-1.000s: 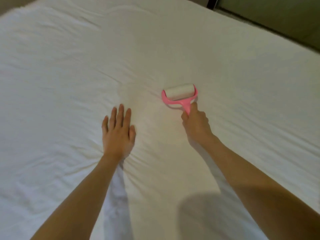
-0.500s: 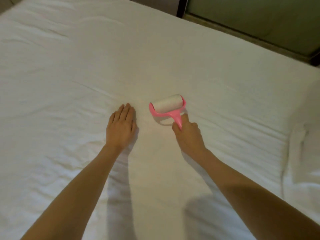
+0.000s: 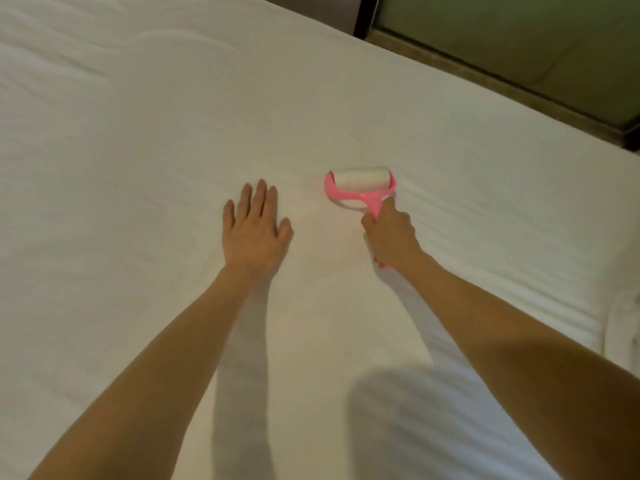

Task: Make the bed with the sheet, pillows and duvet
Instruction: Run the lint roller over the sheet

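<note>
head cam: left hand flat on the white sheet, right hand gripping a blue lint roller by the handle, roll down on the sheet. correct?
One thing is off: the lint roller is pink, not blue, as the head view shows. The rest holds: the left hand lies flat on the white sheet, and the right hand grips the handle with the roll on the sheet.

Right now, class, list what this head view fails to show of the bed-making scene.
Head view: lint roller handle, mostly wrapped by the right hand.
Head view: sheet beneath the left hand, covered by its flat palm.
Head view: white bundle, cut off by the right frame edge; pillow or duvet unclear.
</note>
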`<state>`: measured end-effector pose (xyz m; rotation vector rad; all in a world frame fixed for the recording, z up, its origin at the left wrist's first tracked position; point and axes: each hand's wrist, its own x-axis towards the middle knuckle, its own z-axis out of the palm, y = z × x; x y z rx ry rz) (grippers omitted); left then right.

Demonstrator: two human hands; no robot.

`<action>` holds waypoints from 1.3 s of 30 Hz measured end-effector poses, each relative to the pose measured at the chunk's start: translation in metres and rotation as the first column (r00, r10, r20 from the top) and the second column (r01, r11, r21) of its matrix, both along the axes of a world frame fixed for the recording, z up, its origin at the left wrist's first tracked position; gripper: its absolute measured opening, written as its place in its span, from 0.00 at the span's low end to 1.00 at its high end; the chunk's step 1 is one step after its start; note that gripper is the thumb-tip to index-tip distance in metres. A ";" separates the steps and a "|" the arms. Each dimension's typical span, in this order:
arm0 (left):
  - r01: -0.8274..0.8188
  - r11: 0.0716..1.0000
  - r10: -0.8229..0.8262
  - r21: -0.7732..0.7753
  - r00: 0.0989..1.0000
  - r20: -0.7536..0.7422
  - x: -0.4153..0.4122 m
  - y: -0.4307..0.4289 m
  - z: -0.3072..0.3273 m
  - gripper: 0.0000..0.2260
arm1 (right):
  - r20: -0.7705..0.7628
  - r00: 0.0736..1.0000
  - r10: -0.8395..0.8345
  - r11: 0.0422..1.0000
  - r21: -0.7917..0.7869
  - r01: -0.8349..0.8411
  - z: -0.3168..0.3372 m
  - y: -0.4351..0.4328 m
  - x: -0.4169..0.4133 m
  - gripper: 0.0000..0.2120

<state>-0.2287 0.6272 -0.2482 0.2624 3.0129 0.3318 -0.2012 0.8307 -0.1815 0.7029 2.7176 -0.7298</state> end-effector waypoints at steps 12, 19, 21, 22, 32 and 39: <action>-0.045 0.999 0.044 -0.007 0.994 -0.097 -0.005 0.004 -0.028 0.29 | -0.041 0.997 0.070 0.997 0.019 -0.069 -0.013 0.000 -0.219 0.20; -0.055 0.998 0.056 0.009 0.989 -0.134 -0.005 0.004 -0.031 0.28 | -0.099 0.995 0.023 0.999 -0.026 -0.026 -0.015 0.001 -0.274 0.20; -0.060 0.998 0.060 0.007 0.989 -0.135 -0.006 0.004 -0.031 0.28 | -0.102 0.995 0.018 0.999 -0.035 -0.021 -0.014 0.001 -0.277 0.21; -0.061 0.998 0.061 0.002 0.989 -0.135 -0.006 0.004 -0.032 0.28 | -0.103 0.995 0.015 0.999 -0.041 -0.019 -0.016 0.000 -0.276 0.22; -0.061 0.998 0.060 0.000 0.992 -0.108 -0.005 0.003 -0.027 0.28 | -0.078 0.993 0.093 0.996 0.012 -0.092 -0.016 0.018 -0.165 0.20; -0.066 0.997 0.064 -0.034 0.996 -0.056 -0.006 0.006 -0.019 0.28 | 0.072 0.991 0.115 0.993 0.012 -0.116 0.003 0.038 -0.064 0.20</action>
